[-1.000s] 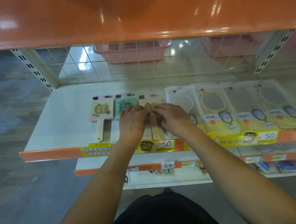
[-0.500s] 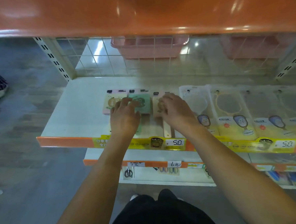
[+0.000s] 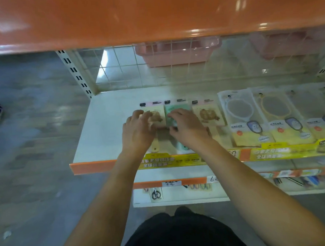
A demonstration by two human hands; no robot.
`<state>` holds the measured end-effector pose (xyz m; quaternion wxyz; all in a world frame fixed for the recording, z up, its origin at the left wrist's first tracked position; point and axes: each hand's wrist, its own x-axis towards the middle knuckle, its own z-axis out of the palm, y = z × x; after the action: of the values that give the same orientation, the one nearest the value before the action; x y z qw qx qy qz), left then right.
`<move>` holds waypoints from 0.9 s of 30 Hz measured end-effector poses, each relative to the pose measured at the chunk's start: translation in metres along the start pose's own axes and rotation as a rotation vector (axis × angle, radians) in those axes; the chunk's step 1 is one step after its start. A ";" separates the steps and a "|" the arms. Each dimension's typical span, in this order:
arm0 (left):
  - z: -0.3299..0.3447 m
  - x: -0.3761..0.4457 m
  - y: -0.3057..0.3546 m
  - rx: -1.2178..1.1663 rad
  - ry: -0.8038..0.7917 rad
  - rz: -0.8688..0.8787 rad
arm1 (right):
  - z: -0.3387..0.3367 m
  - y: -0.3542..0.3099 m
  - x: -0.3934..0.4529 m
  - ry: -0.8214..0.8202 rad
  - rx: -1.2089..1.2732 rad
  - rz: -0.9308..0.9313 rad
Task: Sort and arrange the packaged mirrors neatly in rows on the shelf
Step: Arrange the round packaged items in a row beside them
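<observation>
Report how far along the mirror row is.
Done: the bagged oval mirrors lie side by side on the shelf's right, and the beige square mirror sits beside them. In hand: the left hand rests on the pink mirror, the right hand on the green mirror. Left: squaring those two; the shelf's left end holds no mirrors.

Pink plastic basket (image 3: pixel 177 53) behind the wire grid back panel (image 3: pixel 117 72), yellow price strip (image 3: pixel 171 161) along the front edge, packaged scissors (image 3: pixel 156 193) hanging below, grey floor (image 3: pixel 32 167)
</observation>
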<state>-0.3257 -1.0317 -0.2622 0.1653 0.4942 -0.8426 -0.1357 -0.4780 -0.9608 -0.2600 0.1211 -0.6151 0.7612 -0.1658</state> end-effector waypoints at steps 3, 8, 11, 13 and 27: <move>0.000 0.001 -0.012 -0.069 -0.002 -0.014 | 0.006 -0.008 0.009 -0.038 -0.045 0.001; 0.001 0.001 -0.014 -0.138 -0.044 -0.022 | 0.012 -0.014 0.018 -0.017 -0.130 -0.017; 0.002 0.002 -0.016 -0.160 -0.047 -0.031 | 0.015 -0.016 0.020 0.019 -0.170 -0.033; 0.000 0.003 -0.016 -0.171 -0.053 -0.039 | 0.018 -0.016 0.022 0.018 -0.153 -0.037; -0.003 -0.008 -0.014 -0.141 -0.049 -0.033 | 0.020 -0.015 0.011 0.030 -0.098 -0.060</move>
<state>-0.3100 -1.0316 -0.2666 0.1767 0.4918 -0.8265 -0.2095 -0.4592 -0.9762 -0.2722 0.0743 -0.6405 0.7513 -0.1409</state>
